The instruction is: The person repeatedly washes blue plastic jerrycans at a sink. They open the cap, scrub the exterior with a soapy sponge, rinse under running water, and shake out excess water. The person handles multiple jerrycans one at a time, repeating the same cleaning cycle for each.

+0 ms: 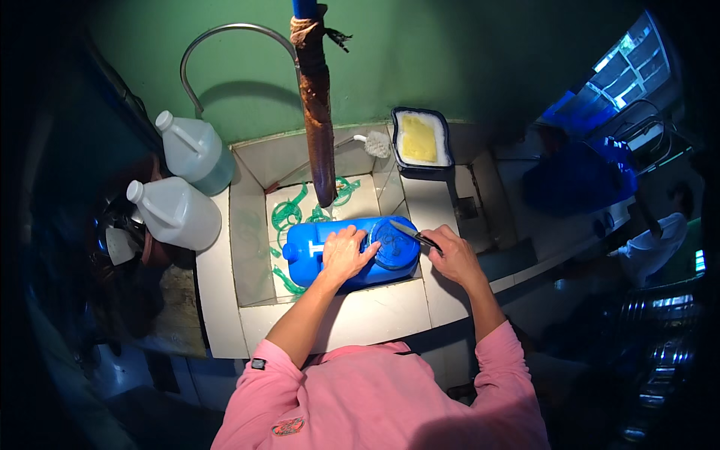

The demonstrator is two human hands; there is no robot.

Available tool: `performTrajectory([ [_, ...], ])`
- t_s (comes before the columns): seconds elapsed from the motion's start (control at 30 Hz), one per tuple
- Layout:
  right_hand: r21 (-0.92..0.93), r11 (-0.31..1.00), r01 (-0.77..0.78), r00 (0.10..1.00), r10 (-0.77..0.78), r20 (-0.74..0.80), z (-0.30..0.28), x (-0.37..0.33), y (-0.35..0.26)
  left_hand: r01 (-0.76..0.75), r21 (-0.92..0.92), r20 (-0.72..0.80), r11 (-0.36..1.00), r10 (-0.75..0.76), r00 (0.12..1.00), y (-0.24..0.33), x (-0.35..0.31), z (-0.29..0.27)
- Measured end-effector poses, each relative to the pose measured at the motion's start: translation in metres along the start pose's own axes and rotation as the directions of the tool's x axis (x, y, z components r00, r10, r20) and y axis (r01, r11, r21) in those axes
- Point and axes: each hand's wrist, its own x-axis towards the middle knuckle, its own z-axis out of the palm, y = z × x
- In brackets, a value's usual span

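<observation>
A blue plastic container (pixel 300 262) with a round blue cap at its left end lies on its side across the tiled basin. My left hand (pixel 344 255) rests on its upper side, fingers spread and thumb out toward the right. At the container's right end is a round blue face (pixel 394 247) with dark marks on it. My right hand (pixel 454 259) grips a knife (pixel 409 231) by its dark handle, the blade pointing left across the top of that round face. Whether the blade cuts into the plastic cannot be made out.
Green curled strips (pixel 286 215) lie in the basin (pixel 251 262). A wrapped pipe (pixel 319 127) hangs over it. Two white jugs (pixel 180 214) stand left. A dark tub (pixel 423 166) holding something yellow sits behind right, near a white brush (pixel 377 144). Another person (pixel 660 244) is far right.
</observation>
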Motion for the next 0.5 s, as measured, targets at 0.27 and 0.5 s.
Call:
performTrajectory([
  [0.27,-0.299,0.930,0.216,0.960,-0.147,0.237,-0.031,0.036,-0.053,0.003,-0.077,-0.029,0.997,-0.005,1.000,-0.005,-0.013,0.003],
  [0.5,-0.461,0.813,0.356,0.879,-0.124,0.460,-0.047,0.082,-0.093,-0.004,-0.050,-0.035,0.999,0.002,0.999,-0.005,-0.017,0.005],
])
